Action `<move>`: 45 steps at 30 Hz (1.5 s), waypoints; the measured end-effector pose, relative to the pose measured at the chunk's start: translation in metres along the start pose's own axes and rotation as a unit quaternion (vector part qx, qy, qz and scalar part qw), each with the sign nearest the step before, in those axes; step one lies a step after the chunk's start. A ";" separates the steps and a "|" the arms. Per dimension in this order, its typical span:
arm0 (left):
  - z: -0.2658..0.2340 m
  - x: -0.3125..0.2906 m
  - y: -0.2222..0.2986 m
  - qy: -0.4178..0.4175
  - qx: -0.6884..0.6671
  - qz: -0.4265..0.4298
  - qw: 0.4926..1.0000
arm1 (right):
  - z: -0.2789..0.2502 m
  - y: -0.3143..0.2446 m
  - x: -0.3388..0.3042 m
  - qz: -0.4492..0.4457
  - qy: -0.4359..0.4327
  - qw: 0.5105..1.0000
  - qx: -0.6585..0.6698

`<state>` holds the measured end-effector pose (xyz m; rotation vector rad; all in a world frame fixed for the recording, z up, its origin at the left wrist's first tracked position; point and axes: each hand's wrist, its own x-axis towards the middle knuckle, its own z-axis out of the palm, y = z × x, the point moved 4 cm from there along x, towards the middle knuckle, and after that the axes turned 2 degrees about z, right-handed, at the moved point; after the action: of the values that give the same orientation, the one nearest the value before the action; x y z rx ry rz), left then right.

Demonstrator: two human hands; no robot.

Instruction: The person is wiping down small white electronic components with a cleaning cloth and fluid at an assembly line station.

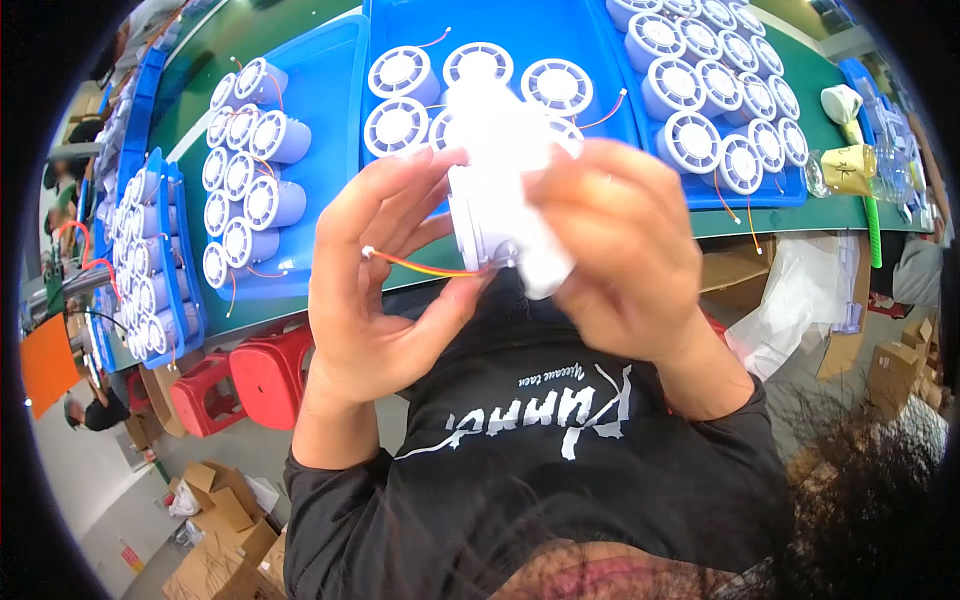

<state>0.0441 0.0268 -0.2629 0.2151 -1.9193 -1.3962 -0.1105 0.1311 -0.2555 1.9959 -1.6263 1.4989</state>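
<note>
My left hand [365, 290] has its fingers curved round a white cylindrical housing [467, 225], held up in front of my chest. A thin red and yellow lead [425, 267] with a small white plug sticks out from its lower side toward my left palm. My right hand [625, 250], smeared by motion, grips a white cloth or tissue [545, 262] pressed against the housing. Bright glare hides where the cloth ends and the housing begins. Behind them, a blue tray [590, 25] bears several similar white cylinders [403, 72] with slotted round ends.
More white cylinders fill a blue tray [335, 90] on the left and another [790, 185] on the right, upon a green table [300, 312]. A plastic bottle [850, 170] lies at the right. Red stools [270, 375] and cardboard boxes [215, 500] stand on the floor.
</note>
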 end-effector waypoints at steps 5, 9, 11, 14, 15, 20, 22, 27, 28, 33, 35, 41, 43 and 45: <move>-0.005 -0.004 -0.005 -0.013 -0.004 -0.029 0.999 | -0.002 0.029 -0.030 0.391 0.046 0.855 0.337; -0.007 -0.005 -0.012 -0.007 -0.002 -0.051 0.999 | -0.001 0.040 -0.044 0.420 0.049 0.822 0.382; -0.007 -0.006 -0.015 -0.002 0.003 -0.059 0.998 | 0.001 0.040 -0.045 0.427 0.039 0.816 0.388; -0.007 -0.006 -0.017 -0.010 0.013 -0.076 0.997 | 0.003 0.040 -0.048 0.432 0.029 0.826 0.361; -0.007 -0.006 -0.017 -0.012 0.010 -0.086 0.996 | 0.004 0.040 -0.048 0.432 0.023 0.828 0.356; -0.010 -0.010 -0.023 0.000 -0.025 -0.124 0.992 | 0.010 0.040 -0.048 0.425 0.013 0.840 0.338; -0.011 -0.013 -0.027 -0.038 0.020 -0.132 0.990 | 0.010 0.041 -0.050 0.422 -0.010 0.846 0.325; -0.016 -0.012 -0.029 -0.063 0.092 -0.120 0.987 | 0.011 0.049 -0.046 0.390 -0.048 0.884 0.252; -0.017 -0.011 -0.028 -0.065 0.111 -0.118 0.985 | 0.011 0.051 -0.044 0.377 -0.061 0.899 0.214; -0.022 -0.004 -0.035 -0.020 0.090 -0.142 0.986 | 0.016 0.059 -0.034 0.341 -0.086 0.925 0.141; -0.028 0.005 -0.037 -0.020 0.134 -0.143 0.980 | 0.019 0.064 -0.031 0.330 -0.084 0.931 0.129; -0.024 0.043 -0.047 -0.074 0.345 -0.049 0.934 | 0.025 0.070 -0.021 0.273 -0.063 0.958 0.070; -0.020 0.053 -0.051 -0.080 0.365 -0.049 0.926 | 0.025 0.070 -0.021 0.261 -0.093 0.960 0.047; -0.015 0.060 -0.048 -0.074 0.395 -0.040 0.915 | 0.023 0.070 -0.024 0.237 -0.098 0.965 0.047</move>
<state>-0.0022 -0.0346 -0.2756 0.5850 -2.5426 -0.6150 -0.1516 0.1040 -0.3160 1.9460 -2.2838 1.5839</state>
